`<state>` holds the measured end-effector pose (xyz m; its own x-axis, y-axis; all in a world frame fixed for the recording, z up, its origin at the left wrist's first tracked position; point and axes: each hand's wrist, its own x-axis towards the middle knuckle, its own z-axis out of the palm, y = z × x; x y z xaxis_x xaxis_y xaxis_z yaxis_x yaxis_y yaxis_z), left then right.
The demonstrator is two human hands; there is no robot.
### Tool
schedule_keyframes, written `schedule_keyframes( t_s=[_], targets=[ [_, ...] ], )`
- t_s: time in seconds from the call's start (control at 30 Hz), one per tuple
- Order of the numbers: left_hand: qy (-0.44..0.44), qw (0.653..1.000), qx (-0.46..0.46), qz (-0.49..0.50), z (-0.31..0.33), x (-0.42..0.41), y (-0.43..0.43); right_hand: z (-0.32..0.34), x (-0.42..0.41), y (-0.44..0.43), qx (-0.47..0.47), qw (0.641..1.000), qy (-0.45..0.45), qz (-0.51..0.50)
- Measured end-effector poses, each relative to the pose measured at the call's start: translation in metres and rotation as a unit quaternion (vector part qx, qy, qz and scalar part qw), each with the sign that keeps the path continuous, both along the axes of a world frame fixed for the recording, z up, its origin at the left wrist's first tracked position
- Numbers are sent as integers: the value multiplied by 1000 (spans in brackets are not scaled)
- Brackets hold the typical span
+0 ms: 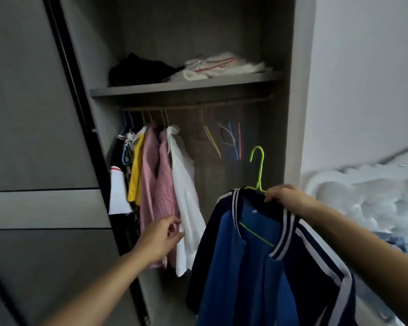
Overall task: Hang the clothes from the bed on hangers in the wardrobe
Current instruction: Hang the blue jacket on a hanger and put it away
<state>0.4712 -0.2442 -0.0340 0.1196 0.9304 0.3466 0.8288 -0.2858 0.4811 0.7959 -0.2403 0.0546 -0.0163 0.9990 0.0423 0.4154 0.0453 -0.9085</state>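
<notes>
The jacket [257,267] is showing smooth cloth with a slight sheen, and its striped collar band is appearing ribbed. The hanger [259,170] is presenting a thin, glossy, plastic-looking finish. Toward the rail's [193,105] left end, the pink garment [156,184] is showing a ribbed knit, and the white shirt [186,196] beside it thin, matt cloth. The wardrobe [290,114] panels are presenting matt, faintly grained laminate. At the shelf's [174,87] right end, the folded white item [222,67] is appearing fleecy.

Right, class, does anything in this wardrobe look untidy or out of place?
The black garment on the shelf lies crumpled, not folded, beside the white pile. The empty hangers hang at mixed angles.
</notes>
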Motion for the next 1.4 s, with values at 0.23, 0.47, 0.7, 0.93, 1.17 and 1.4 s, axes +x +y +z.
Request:
schedule_keyframes(
  t_s=[0.23,0.47,0.7,0.93,1.17,1.4],
  targets=[
    [42,999,21,23,1,-48,49,49,-60,75,9,999,40,25],
    [60,995,55,50,43,-75,163,71,-123,184,10,994,102,48],
    [64,990,101,72,84,-82,279,113,-168,306,54,990,116,67],
    [78,988,113,67,94,-113,332,132,-223,411,86,989,111,46],
    [80,987,138,27,116,-152,381,136,-259,500,90,992,92,3],
    [36,983,178,-17,121,-149,439,80,-283,517,97,994,52,5]
  ],
)
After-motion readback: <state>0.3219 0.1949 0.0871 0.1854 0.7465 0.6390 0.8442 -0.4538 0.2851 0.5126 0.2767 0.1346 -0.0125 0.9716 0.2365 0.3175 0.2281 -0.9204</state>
